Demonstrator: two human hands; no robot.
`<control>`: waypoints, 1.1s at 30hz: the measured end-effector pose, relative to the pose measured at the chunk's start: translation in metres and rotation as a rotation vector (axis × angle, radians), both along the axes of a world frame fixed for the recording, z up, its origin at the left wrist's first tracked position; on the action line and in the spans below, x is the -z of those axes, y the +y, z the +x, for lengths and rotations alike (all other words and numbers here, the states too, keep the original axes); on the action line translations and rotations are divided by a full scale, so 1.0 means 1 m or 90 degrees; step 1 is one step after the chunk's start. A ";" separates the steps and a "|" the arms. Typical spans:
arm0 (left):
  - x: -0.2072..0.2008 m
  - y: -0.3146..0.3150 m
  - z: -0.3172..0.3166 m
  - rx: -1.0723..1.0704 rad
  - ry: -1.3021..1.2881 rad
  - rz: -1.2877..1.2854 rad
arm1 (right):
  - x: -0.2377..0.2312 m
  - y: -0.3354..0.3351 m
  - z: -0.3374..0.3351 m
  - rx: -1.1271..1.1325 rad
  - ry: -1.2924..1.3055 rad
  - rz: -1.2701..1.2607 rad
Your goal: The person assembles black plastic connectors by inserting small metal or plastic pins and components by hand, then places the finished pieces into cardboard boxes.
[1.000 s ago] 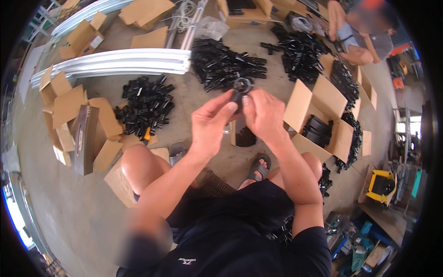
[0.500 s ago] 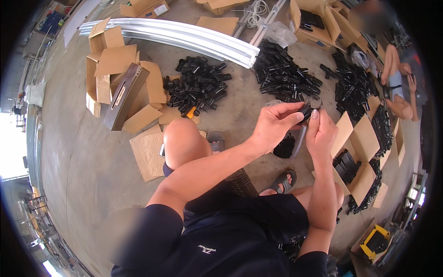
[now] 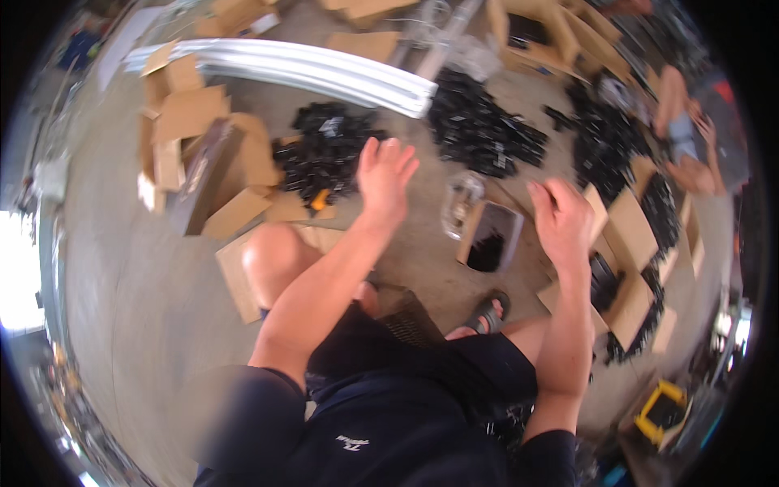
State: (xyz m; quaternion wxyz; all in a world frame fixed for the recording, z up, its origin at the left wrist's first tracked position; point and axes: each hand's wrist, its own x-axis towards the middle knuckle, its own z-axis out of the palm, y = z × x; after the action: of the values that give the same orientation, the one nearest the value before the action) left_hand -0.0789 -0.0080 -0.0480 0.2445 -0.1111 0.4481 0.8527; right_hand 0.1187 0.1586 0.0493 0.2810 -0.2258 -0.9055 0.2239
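My left hand [image 3: 385, 174] is open with its fingers spread, stretched out over the floor just right of a pile of small black plastic parts [image 3: 324, 154]. My right hand [image 3: 560, 215] hovers with curled, blurred fingers above the flaps of a cardboard box [image 3: 629, 235] that holds black parts; whether it holds anything is unclear. Between the hands, a small open cardboard box [image 3: 491, 235] with a dark inside stands on the floor. I sit with my bare left knee [image 3: 272, 260] raised.
Long silver metal rails [image 3: 308, 69] lie across the back. A second black pile [image 3: 479, 130] is behind the small box, next to a clear plastic bag [image 3: 462, 199]. Flattened cardboard [image 3: 195, 146] lies at left. Another person [image 3: 682, 130] sits at far right. A yellow device [image 3: 661, 410] is at lower right.
My hands were together on a black part in front of me; now they are apart. The left has swung toward the left pile and opened, the right has moved over the box.
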 end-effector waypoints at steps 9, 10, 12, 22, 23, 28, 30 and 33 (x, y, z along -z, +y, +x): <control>-0.015 0.007 0.041 0.376 0.094 -0.012 | -0.072 0.124 0.116 0.229 0.210 -0.178; -0.016 0.010 0.046 0.400 0.095 -0.017 | -0.056 0.148 0.140 0.265 0.199 -0.193; -0.015 0.018 0.056 0.443 0.094 -0.025 | -0.004 0.200 0.191 0.380 0.032 -0.227; -0.002 0.039 0.084 0.523 0.109 -0.139 | 0.261 0.226 0.288 0.455 -0.637 -0.177; 0.001 0.040 0.085 0.536 0.111 -0.150 | 0.269 0.223 0.284 0.457 -0.676 -0.191; 0.011 0.050 0.096 0.601 0.116 -0.197 | 0.292 0.208 0.269 0.468 -0.749 -0.104; 0.012 0.055 0.099 0.615 0.113 -0.207 | 0.303 0.204 0.269 0.506 -0.726 -0.083; 0.018 0.059 0.104 0.640 0.114 -0.218 | 0.337 0.211 0.276 0.531 -0.721 -0.044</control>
State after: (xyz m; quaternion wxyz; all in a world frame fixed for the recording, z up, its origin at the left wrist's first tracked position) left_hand 0.0253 0.0513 -0.0660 0.5620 0.1519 0.5975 0.5514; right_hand 0.3948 0.3700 -0.2874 -0.1785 -0.6448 -0.7427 -0.0260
